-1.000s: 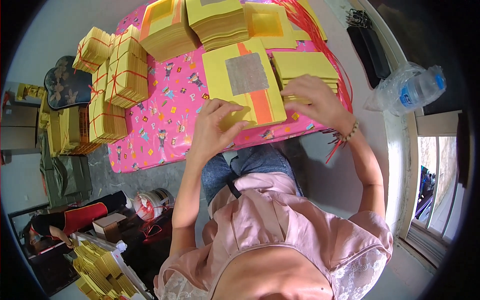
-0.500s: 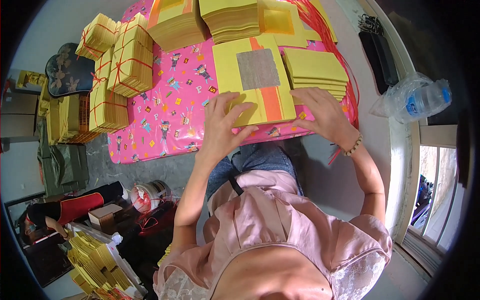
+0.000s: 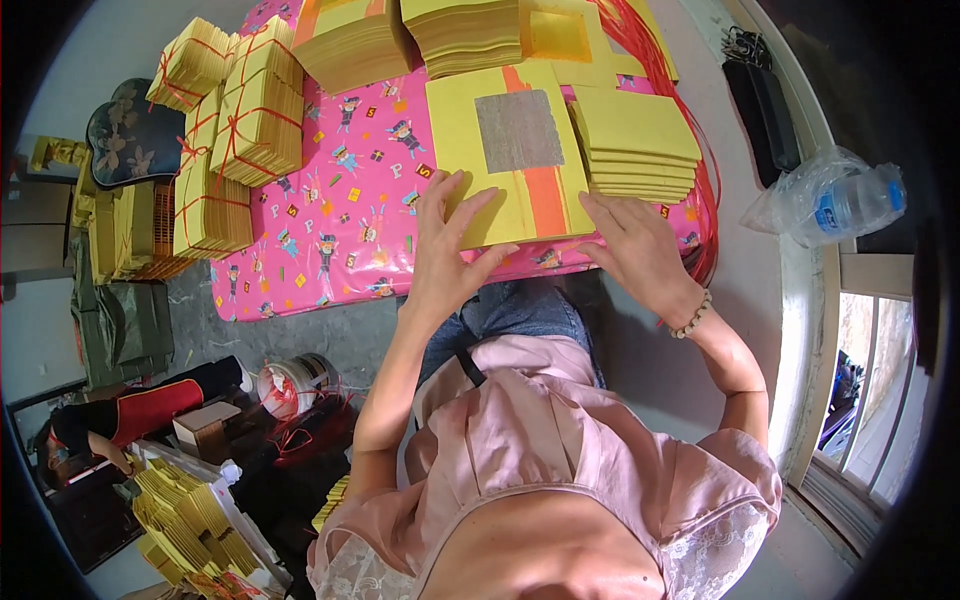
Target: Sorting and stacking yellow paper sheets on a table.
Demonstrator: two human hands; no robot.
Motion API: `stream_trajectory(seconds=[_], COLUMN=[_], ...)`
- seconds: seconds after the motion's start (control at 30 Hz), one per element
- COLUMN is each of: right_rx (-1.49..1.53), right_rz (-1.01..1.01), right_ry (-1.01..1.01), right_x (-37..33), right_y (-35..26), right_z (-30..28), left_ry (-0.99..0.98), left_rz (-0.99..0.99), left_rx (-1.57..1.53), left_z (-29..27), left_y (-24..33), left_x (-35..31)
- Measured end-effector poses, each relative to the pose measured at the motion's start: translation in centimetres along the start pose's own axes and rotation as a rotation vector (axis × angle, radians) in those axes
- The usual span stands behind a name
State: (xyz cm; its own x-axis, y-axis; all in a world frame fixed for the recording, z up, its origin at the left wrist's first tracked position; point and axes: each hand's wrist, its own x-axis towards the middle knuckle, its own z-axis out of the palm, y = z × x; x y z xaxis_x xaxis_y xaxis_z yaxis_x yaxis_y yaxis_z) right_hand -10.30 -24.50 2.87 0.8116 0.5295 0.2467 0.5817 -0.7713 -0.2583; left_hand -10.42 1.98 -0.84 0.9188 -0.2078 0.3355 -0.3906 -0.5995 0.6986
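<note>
On the pink-covered bench, I have the flat yellow, grey-patched paper stack between left hand and right hand, fingers spread apart. Apparently edge-squaring; the next move calls for even inward pressure.

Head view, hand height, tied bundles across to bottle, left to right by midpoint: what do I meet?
Tied yellow bundles → left hand → yellow sheet with silver patch → right hand → clear bottle.
</note>
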Motion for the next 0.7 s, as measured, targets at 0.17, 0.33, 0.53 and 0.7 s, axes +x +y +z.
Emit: stream_trajectory(seconds=[0.17, 0.33, 0.53, 0.7], right_rx=[-0.04, 0.017, 0.157, 0.283], right_rz=[-0.014, -0.033, 0.014, 0.047], right_ry=[0.049, 0.095, 0.065, 0.054], right_x=[0.0, 0.4, 0.6, 1.0], right_y=[0.0, 0.5, 1.1, 1.3], right_z=[0.3, 0.1, -0.3, -0.7], left_ry=[0.011, -0.006, 0.004, 0.033], left_rz=[-0.002, 0.007, 0.027, 0.013], left_rx=[0.019, 0.001, -0.074, -0.109], left_z=[-0.1, -0.2, 0.0, 0.2], left_y=[0.1, -0.1, -0.6, -0.8], left_x=[0.0, 0.0, 0.1, -0.3])
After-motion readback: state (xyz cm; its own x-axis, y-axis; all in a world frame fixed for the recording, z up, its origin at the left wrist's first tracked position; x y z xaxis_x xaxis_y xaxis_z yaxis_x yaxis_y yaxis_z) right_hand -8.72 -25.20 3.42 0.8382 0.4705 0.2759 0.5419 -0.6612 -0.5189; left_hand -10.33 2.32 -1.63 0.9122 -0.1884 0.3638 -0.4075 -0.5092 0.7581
